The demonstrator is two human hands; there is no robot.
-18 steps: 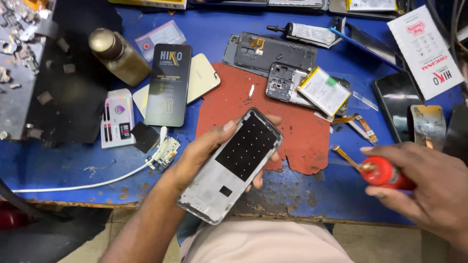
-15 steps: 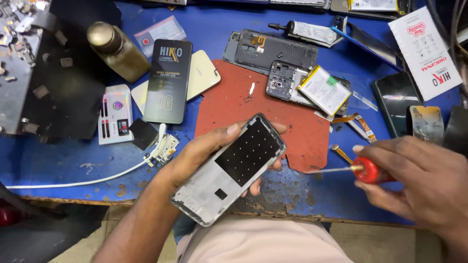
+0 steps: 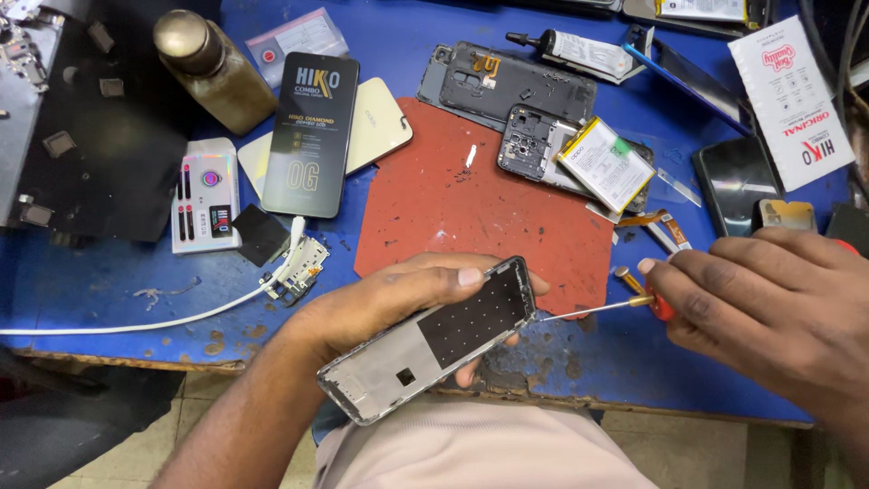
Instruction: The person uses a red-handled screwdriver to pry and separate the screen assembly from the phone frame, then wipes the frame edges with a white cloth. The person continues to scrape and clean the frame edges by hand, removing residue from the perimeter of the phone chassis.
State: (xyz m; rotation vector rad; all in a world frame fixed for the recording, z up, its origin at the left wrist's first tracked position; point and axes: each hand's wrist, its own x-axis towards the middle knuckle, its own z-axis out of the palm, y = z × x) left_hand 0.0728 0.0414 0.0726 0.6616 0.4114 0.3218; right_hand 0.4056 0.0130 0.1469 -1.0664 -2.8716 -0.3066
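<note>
My left hand (image 3: 385, 303) grips a bare phone frame (image 3: 430, 340), silver with a black dotted panel, tilted over the table's front edge. My right hand (image 3: 769, 308) holds a small screwdriver (image 3: 602, 308) with a red handle; its thin tip touches the frame's right end. Behind them lies a red work mat (image 3: 453, 213) on the blue table (image 3: 109, 281).
On the table lie a phone board with a battery (image 3: 602, 163), a dark back cover (image 3: 507, 86), a glue tube (image 3: 579, 50), a black screen box (image 3: 312, 131), a brown bottle (image 3: 213, 68), a white cable (image 3: 172, 317), a black phone (image 3: 733, 186) and a black mat (image 3: 109, 136) with small parts.
My right hand has moved left with the screwdriver until its tip reached the frame's end. My left hand has tilted the frame flatter and lower.
</note>
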